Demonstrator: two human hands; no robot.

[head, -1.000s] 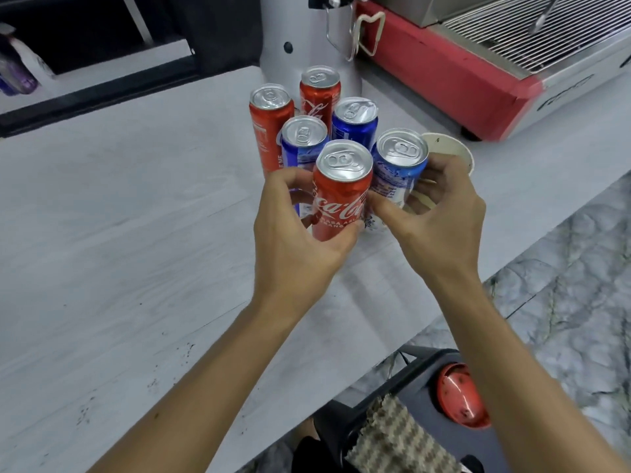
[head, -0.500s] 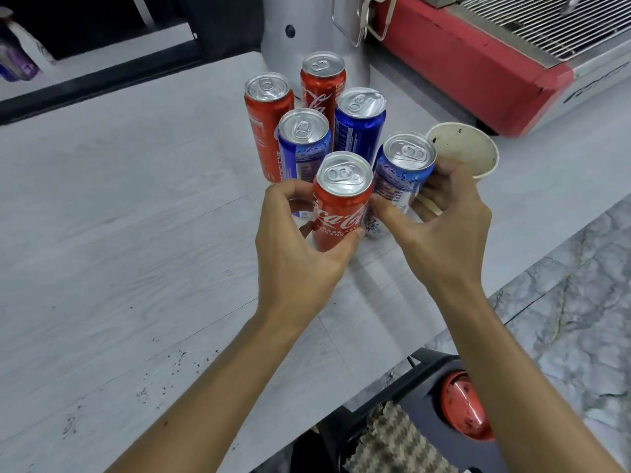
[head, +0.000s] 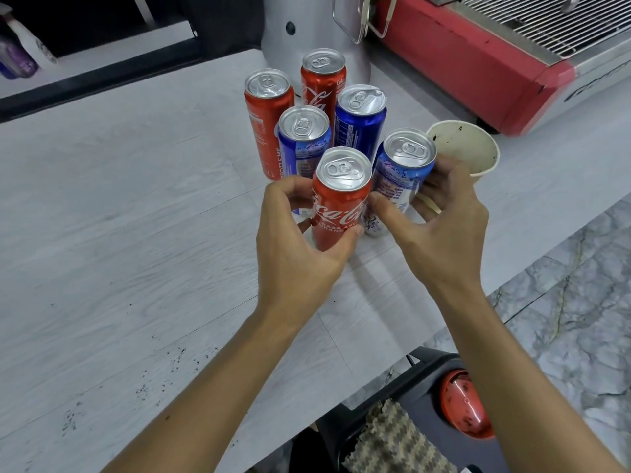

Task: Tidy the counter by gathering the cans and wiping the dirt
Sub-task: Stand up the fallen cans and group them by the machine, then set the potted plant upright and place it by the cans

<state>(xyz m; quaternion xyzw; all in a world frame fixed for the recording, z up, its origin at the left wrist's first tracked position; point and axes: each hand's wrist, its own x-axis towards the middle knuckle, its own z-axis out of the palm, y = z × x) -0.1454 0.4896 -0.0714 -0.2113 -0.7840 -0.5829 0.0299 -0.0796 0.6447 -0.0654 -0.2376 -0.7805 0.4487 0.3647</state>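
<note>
- The pale grey wood-grain bench carries everything; a scatter of dark crumbs of dirt lies on its near edge, well apart from the cans and not yet wiped.
- A red and steel coffee machine stands along the far right of the bench, with a tall silver metal canister beside it.
- Six slim upright drink cans stand in a tight cluster in front of the canister, their long axes vertical.
- The left hand is clamped round the nearest red cola can, thumb on the right of it, fingers behind.
- The right hand is wrapped round the pale blue can just beside the red one; its thumb tip touches the red can.
- Both held cans stand directly ahead of the hands, and I judge they need only a short push away from the person to close up on the other four.
- A cream paper cup stands behind the right hand, close against its fingers; its inside is flecked with dark specks, otherwise it looks empty.
- Below the bench edge, a brown checked cloth lies in a dark bin, likely the wiper.
</note>
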